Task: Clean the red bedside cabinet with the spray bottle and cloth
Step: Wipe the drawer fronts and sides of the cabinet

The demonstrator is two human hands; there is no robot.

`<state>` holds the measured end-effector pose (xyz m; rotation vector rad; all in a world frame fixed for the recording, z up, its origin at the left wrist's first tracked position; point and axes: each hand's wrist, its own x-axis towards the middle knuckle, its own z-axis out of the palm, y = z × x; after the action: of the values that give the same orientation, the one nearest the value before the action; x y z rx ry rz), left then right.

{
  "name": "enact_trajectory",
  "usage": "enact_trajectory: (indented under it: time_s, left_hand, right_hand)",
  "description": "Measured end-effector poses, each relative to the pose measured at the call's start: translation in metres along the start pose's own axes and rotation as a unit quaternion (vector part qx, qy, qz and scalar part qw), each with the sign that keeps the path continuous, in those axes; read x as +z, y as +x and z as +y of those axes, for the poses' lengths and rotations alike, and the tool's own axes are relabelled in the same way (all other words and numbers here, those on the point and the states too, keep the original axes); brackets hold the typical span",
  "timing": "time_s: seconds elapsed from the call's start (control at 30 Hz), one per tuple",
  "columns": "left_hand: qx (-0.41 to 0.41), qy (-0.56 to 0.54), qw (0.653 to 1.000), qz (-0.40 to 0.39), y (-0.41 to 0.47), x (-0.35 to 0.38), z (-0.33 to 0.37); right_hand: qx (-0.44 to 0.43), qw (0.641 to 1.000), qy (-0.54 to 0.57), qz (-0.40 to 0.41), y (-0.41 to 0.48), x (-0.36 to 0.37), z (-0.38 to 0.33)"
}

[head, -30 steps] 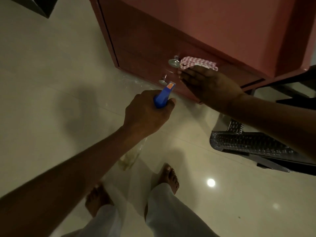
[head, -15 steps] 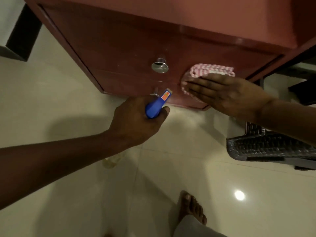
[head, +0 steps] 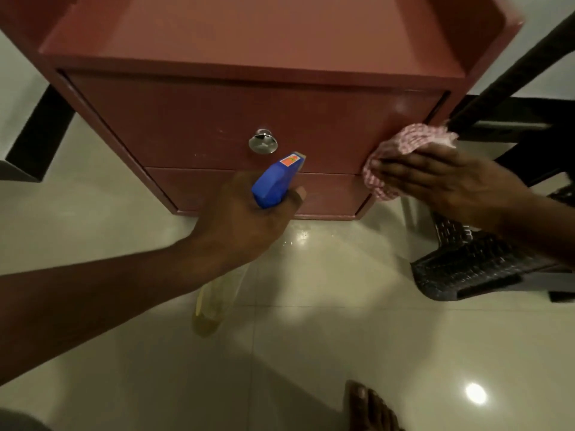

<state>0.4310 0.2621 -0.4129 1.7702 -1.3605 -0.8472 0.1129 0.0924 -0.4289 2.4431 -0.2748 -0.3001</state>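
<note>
Fingers of my right hand lie flat and spread, pressing the cloth against the front of the red bedside cabinet. That hand is not curled round anything; the palm simply pins the pink checked fabric to the right end of the upper drawer front, close to the cabinet's right front edge. Part of the cloth bunches above my knuckles and part hangs below my fingertips, over the seam between the two drawers.

My left hand is wrapped tight round the neck of the spray bottle. Its blue head, with a small orange label near the nozzle, points up toward the drawer front just below the round metal knob, which sits at the middle of the upper drawer. I can see my thumb tip beside the blue head; whether a finger rests on the trigger I cannot tell. The bottle's clear body with yellowish liquid hangs below my wrist, blurred against the floor.

I see the cabinet standing on pale glossy tiles, with a few wet specks on the floor just in front of its lower edge. To its right stands a dark woven chair, partly behind my right forearm. One bare foot shows at the bottom of the head view.
</note>
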Motion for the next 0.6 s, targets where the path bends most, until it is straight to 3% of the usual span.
enact_trajectory:
  time_s: [0.13, 0.23, 0.33, 0.43, 0.6]
  left_hand:
    - [-0.001, 0.007, 1.000, -0.014, -0.009, 0.000, -0.002]
    - [-0.003, -0.002, 1.000, -0.012, -0.012, 0.001, -0.002]
    - [-0.012, -0.019, 1.000, -0.018, -0.015, 0.000, -0.002]
    - [-0.015, -0.026, 0.999, -0.017, -0.022, -0.001, 0.001]
    - [-0.056, -0.072, 0.996, 0.019, -0.029, -0.010, -0.008]
  right_hand:
    - [0.154, 0.983, 0.014, 0.097, -0.015, -0.025, 0.014]
    - [0.192, 0.971, 0.029, 0.142, -0.005, -0.027, 0.010]
    - [0.161, 0.981, 0.040, 0.106, 0.008, -0.010, -0.002]
    - [0.070, 0.993, 0.062, 0.069, 0.022, 0.006, -0.017]
    - [-0.046, 0.995, 0.039, 0.080, 0.063, 0.021, -0.028]
